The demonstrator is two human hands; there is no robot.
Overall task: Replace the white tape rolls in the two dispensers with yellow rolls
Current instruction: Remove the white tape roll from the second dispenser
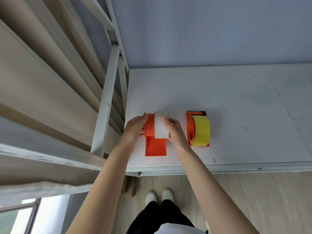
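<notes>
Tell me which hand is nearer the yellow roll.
Right. The right hand grips the white roll, just beside the yellow roll without touching it; the left hand holds the white roll's dispenser on its far side.

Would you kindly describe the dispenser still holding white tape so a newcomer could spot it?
On the grey tabletop, look near the left edge beside the metal rack. Of two orange dispensers, it is the left dispenser, held by the left hand and right hand. Its white roll contrasts with the right dispenser's yellow roll.
</notes>
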